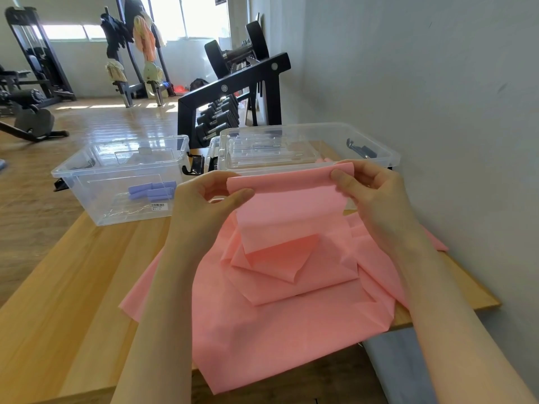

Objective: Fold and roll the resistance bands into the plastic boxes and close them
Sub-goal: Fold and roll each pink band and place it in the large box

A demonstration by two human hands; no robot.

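Observation:
A wide pink resistance band lies in loose folds across the wooden table. Its upper end is lifted above the table. My left hand pinches the left corner of that end, and my right hand pinches the right corner. Two clear plastic boxes stand behind the band. The left box is open and holds rolled purple bands. The right box is open too, with clear lids lying inside it.
A grey wall runs close along the table's right side. Behind the boxes stands a black dumbbell rack. Gym machines stand on the wooden floor at the far left. The table's front edge is near my body.

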